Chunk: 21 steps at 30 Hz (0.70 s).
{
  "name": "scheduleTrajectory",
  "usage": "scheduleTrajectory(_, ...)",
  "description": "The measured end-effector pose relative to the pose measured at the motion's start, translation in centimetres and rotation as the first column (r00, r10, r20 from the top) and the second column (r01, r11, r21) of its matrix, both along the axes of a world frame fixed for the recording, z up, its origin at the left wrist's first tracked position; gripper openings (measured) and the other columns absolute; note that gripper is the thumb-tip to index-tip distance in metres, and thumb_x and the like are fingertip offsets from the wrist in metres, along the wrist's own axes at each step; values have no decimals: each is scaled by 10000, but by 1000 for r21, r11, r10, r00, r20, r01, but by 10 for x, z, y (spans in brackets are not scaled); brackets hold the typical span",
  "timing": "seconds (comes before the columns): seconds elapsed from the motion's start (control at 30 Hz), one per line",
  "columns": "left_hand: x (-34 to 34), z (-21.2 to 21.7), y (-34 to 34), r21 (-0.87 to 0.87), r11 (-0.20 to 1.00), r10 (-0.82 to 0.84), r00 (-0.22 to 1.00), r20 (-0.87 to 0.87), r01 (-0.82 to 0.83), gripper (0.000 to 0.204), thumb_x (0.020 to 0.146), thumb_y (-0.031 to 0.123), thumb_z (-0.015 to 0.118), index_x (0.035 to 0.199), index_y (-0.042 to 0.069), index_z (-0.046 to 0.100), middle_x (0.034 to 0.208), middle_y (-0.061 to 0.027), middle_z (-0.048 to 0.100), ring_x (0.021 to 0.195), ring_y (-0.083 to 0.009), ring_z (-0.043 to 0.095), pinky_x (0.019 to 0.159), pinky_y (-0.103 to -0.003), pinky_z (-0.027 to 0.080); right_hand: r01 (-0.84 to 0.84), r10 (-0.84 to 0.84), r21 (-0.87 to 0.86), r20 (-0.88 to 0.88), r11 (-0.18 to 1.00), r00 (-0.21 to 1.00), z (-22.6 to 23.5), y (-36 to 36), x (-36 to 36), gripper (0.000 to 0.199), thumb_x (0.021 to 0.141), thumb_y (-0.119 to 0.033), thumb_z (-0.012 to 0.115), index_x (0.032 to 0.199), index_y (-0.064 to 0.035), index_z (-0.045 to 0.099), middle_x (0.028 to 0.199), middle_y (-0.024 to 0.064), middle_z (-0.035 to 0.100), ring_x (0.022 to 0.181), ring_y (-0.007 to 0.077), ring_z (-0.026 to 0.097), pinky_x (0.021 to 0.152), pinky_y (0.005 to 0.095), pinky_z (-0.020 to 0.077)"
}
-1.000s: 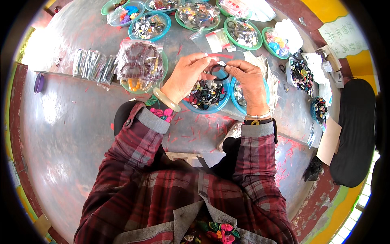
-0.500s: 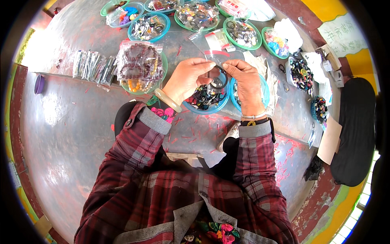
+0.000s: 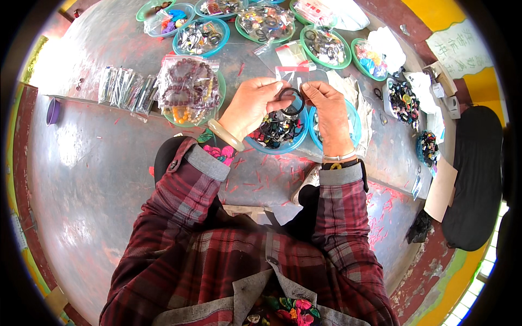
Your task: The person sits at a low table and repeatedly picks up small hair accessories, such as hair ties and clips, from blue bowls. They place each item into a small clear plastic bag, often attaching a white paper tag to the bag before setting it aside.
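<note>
My left hand (image 3: 251,103) and my right hand (image 3: 330,111) meet over the bowls, fingertips pinched. Between them they grip a small clear zip bag (image 3: 292,77) with a red strip along its top edge. A black ring (image 3: 300,109), like a hair tie or bangle, shows between my fingers just below; I cannot tell if it is inside the bag. Underneath is a blue bowl (image 3: 282,148) of small dark accessories. A second blue bowl (image 3: 356,122) is partly hidden by my right hand.
To the left lie a green bowl (image 3: 221,87) topped with bagged beads and a row of packaged thin items (image 3: 126,88). Several bowls of trinkets line the far side, including a blue one (image 3: 201,52). At right stand a white tub (image 3: 390,108) and a cardboard piece (image 3: 441,187).
The bag's red strip has become more level and the bag stands more upright between my hands. The black ring has turned slightly. Both hands have barely moved.
</note>
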<state>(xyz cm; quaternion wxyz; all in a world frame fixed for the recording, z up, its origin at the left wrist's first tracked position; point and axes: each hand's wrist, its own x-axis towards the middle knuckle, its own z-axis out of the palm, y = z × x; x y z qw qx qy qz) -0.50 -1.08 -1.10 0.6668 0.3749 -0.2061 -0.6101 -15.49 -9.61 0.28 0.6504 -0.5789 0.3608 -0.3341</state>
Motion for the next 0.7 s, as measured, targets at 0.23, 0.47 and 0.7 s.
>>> scheduleTrajectory(0.23,1,-1,0,-48,999,-22,998,-64,19,248,888,104,506,1035,-93,538,1031,-183,585,935,-281,601,865,-370,489,73,-83,85,125,994,989,-8,1,3,114,822,-105,614,849,2,644,736,8,608,647,69,505,609,200,407)
scheduleTrajectory(0.47,2,1,1,-70,997,-26,986,-163,15,232,882,87,512,1039,-81,544,1024,-171,589,933,-271,602,843,-354,501,173,-163,-143,79,975,984,-15,7,10,98,841,-91,596,855,3,622,753,-3,599,680,53,490,625,192,409)
scheduleTrajectory(0.7,7,3,1,-23,999,33,968,-248,-40,208,868,57,532,1040,-58,551,985,-133,600,883,-222,613,729,-254,534,159,-195,-400,-50,902,979,-11,14,15,88,842,-105,600,844,-16,600,708,-14,570,620,53,448,562,202,398)
